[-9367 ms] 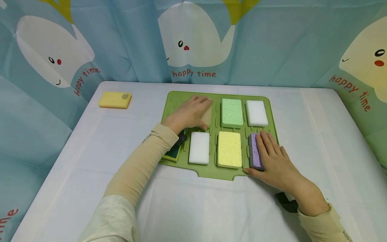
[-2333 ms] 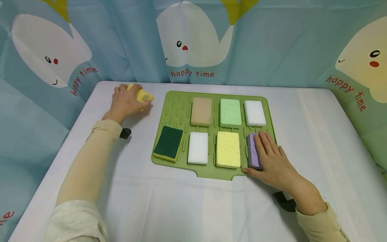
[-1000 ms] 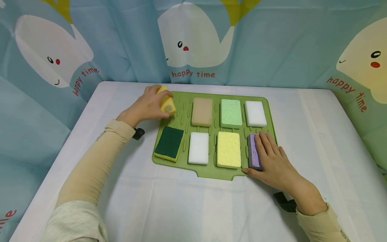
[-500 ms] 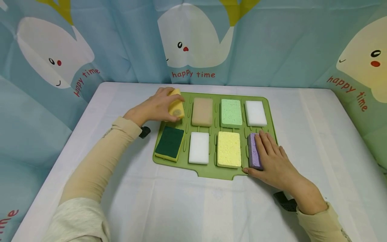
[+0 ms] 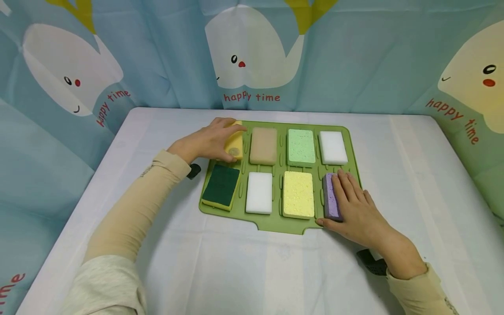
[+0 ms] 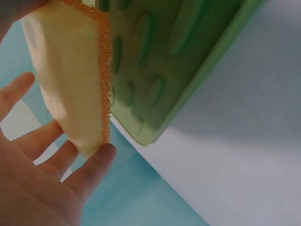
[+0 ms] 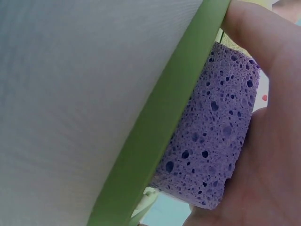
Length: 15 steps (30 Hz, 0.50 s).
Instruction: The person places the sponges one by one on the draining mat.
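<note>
My left hand (image 5: 206,141) grips a yellow sponge (image 5: 236,148) by its ends, over the far left corner of the green ridged mat (image 5: 280,225). In the left wrist view, that sponge (image 6: 66,70) shows a rough orange layer on the side facing the mat (image 6: 155,92). At the mat's near right corner, my right hand (image 5: 360,214) rests with straight fingers on a purple sponge (image 5: 330,197), hiding part of it. Its pitted end face (image 7: 211,127) fills the middle of the right wrist view, with the thumb (image 7: 251,33) at the mat's edge.
Also on the mat, in two rows, lie a beige sponge (image 5: 263,145), a light green one (image 5: 301,146), a white one (image 5: 333,147), a dark green-topped sponge (image 5: 221,185), another white block (image 5: 259,192) and a pale yellow sponge (image 5: 298,194). A patterned curtain (image 5: 354,57) hangs behind the table.
The left hand has carried the yellow sponge from the table on the left, rightward onto the mat's far left corner area. The right hand has stayed on the purple sponge.
</note>
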{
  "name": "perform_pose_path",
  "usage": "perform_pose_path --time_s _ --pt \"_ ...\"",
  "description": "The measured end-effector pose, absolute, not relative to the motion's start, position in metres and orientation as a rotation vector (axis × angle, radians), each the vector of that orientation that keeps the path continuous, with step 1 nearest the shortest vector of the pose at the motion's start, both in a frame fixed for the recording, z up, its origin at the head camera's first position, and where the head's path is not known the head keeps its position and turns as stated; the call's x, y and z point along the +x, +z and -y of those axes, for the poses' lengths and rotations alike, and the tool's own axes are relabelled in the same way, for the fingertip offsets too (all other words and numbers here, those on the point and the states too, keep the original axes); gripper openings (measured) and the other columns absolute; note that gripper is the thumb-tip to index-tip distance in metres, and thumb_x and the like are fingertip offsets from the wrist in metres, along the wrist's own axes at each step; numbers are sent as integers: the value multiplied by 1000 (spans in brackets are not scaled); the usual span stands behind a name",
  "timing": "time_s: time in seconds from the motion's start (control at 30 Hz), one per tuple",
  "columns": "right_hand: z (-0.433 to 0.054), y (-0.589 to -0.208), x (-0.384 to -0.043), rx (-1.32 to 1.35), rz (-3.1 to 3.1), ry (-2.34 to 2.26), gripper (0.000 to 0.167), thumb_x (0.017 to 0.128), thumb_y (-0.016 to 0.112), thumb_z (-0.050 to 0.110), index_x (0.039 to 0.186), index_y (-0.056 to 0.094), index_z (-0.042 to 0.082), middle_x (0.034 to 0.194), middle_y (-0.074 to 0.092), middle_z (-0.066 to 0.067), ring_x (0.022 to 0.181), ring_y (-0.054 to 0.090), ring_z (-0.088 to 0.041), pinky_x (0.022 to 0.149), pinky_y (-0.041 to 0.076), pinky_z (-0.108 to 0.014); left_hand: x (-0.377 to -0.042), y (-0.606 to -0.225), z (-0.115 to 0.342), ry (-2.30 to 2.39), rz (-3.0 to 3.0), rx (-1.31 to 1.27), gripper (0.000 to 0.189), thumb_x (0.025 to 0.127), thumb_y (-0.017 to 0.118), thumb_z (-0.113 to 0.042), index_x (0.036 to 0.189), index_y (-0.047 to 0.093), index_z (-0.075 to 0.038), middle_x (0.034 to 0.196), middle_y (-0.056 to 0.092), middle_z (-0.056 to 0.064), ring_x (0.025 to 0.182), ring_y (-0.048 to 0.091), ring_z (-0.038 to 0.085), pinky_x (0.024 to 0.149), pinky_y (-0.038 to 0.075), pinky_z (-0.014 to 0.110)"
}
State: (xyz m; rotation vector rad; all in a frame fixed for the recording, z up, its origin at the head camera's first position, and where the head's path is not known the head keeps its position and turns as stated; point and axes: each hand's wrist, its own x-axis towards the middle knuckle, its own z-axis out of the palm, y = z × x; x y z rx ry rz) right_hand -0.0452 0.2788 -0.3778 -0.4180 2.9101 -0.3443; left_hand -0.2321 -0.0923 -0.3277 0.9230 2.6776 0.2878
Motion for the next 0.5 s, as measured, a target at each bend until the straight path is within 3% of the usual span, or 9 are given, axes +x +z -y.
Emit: perform_pose_path --time_s 0.5 --pt "-278 -377 -46 -416 -2905 -347 118 85 67 61 159 -5 2 166 -6 -22 153 -5 -42 106 17 -78 -234 -328 92 295 -2641 908 94 82 79 -43 157 25 -27 165 18 12 151 16 34 117 29 56"
